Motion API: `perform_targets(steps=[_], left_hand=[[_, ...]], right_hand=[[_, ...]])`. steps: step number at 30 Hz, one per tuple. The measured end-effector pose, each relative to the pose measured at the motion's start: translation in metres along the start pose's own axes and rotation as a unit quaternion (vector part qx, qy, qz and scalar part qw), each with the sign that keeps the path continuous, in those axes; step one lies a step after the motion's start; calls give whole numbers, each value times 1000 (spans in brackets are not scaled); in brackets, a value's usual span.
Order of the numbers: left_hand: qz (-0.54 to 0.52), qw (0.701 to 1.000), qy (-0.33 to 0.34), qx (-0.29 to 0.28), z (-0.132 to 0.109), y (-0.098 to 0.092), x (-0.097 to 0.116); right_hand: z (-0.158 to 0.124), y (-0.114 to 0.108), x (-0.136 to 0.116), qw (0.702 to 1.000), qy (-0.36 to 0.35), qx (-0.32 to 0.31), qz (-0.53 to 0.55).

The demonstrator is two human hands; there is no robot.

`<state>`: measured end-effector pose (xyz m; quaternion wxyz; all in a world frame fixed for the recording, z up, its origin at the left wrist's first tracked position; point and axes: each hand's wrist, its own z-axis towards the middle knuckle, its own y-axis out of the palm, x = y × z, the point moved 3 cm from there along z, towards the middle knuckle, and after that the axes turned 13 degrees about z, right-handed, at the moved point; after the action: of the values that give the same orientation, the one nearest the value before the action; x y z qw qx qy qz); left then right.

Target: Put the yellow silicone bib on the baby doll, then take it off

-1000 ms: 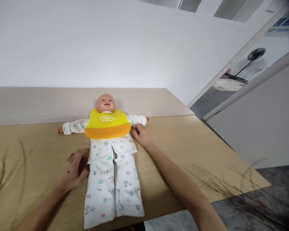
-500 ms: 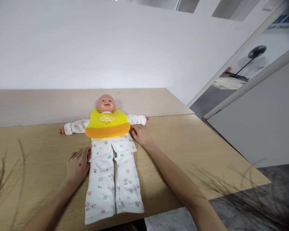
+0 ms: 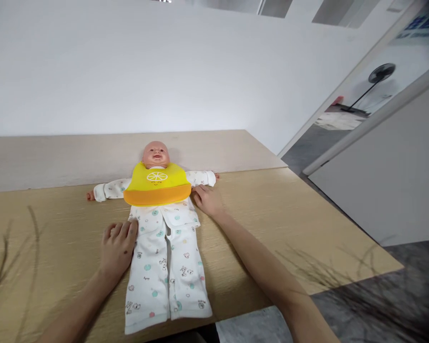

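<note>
Where the wooden table (image 3: 307, 209) meets the white wall (image 3: 128, 66), a baby doll (image 3: 156, 155) is found lying on its back, head toward the wall and legs toward the near edge. White printed pyjamas (image 3: 168, 267) are worn by the doll, with both sleeves stretched out sideways, and a yellow bib (image 3: 157, 186) with an orange lower band is laid across the chest. The trouser legs are seen lying flat and side by side, their cuffs reaching just over the near edge of the table.

The left hand (image 3: 117, 245) is laid palm down with the fingers loosely spread; its fingertips are placed against the doll's hip, at the edge of the pyjama top, and nothing is pinched or held. The right hand (image 3: 206, 200) is rested flat on the table just beside the bib's lower corner, under the doll's outstretched sleeve, with its fingers touching the side of the garment; whether cloth is gripped under those fingers cannot be told.

Blurred dry stalks (image 3: 7, 267) are noted at the left and right margins of the view. Beyond the table, a standing fan (image 3: 377, 76) is observed on the floor past a white partition (image 3: 386, 171).
</note>
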<state>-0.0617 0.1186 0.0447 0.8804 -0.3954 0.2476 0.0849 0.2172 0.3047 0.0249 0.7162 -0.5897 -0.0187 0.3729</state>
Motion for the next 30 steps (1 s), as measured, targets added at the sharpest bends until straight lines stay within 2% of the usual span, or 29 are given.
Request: perform_targets(steps=[12,20,24,26,30], left_hand=[[7,1000,3,-27,6,-1,-1],[-70,984,-42,-160,0,6,-4],[-102,972,-80,-198,-4,8,-9],[-125,961,-99,-227,-5,9,-12],[-148,921,-153,-325,-5,12,-17]], right_hand=[[-1,-4,-5,1000,7,-9,-12],[0,0,-1,1000,-13,7,2],[-1,0,0,1000,-10,7,4],[-1,0,0,1000,-9,10,3],[-2,0,-1,999,-33,15,19]])
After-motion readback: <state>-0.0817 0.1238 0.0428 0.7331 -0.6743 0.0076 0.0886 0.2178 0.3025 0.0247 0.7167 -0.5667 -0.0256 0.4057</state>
